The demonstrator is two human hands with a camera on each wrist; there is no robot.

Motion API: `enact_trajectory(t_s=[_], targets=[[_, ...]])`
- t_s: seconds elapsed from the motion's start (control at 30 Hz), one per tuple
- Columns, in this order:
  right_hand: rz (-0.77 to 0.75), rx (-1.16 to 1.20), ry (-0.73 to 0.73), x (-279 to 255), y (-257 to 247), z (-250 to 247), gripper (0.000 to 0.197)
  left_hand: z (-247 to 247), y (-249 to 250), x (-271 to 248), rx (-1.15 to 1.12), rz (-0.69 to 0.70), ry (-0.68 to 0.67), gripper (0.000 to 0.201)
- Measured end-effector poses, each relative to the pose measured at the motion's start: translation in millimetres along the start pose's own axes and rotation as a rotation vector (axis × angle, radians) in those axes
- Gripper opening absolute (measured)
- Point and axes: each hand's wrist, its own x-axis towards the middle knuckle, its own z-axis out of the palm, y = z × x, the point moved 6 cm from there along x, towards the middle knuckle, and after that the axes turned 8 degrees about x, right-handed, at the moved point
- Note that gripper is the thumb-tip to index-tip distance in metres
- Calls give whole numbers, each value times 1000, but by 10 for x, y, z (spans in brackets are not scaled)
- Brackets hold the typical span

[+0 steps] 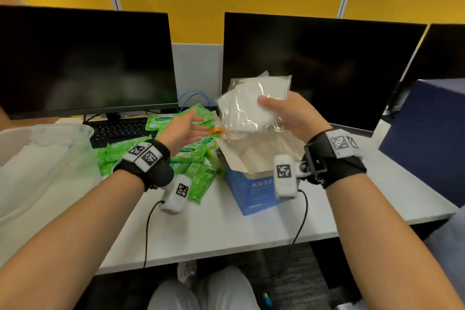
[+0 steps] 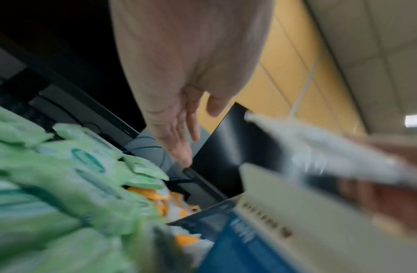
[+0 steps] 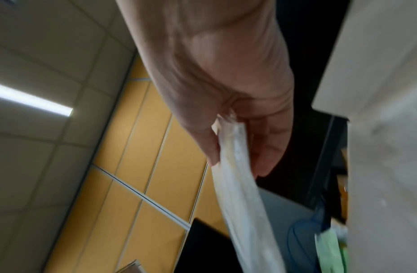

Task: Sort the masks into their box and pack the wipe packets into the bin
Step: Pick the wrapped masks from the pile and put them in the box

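Above the open blue mask box (image 1: pixel 247 190), at 1 o'clock from desk centre, right hand (image 1: pixel 294 118) grips a stack of bagged white masks (image 1: pixel 251 106), thumb on top, fingers underneath; right wrist view shows the stack pinched edge-on (image 3: pixel 235 166); left hand (image 1: pixel 180 128) at 11 o'clock, fingers straight and relaxed, holding nothing, hovering over the pile of green wipe packets (image 1: pixel 193 151) just left of the box; more bagged masks lie inside the box; translucent bin (image 1: pixel 60 133) at 9 o'clock on the white desk (image 1: pixel 226 224); orange-printed packet (image 2: pixel 170 201) between wipes and box; two dark monitors (image 1: pixel 85 58) at 12 o'clock, keyboard (image 1: pixel 118 131) under the left one.
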Motion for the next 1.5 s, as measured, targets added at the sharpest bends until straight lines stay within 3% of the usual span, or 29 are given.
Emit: enact_trajectory(t_s=[0.07,0.13,0.23,0.4,0.57,0.63,0.77,0.83,1.07,1.13,1.27,1.5], targets=[[-30,-76,-21,-21,-13,-11,35,217,204,-78,-90,25,-129,47],[-11,-67,-56,-33,58,25,37,399,333,-118,6,94,-194,44],[32,-12,-126,-65,150,35,32,441,376,-88,67,120,-112,42],[-1,-110,-50,-95,147,-285,18,178,231,31,-57,121,17,41],[2,-210,-125,-122,157,-108,18,356,223,-74,-40,201,-59,18],[-53,-312,-53,-94,106,-99,15,353,252,-41,-41,218,27,22],[-96,-592,95,-83,-29,-280,21,-31,239,123,-140,221,371,22],[-66,-709,95,-105,-56,-320,19,-153,213,176,-158,248,415,17],[98,-1077,-73,-226,62,36,35,-45,121,202,-236,223,318,30],[57,-1170,-71,-233,34,135,34,7,107,208,-256,211,295,34],[-92,-1303,71,-230,-189,187,30,-44,75,210,-244,198,319,36],[37,-1438,-129,-256,44,443,32,58,142,176,-298,195,331,39]])
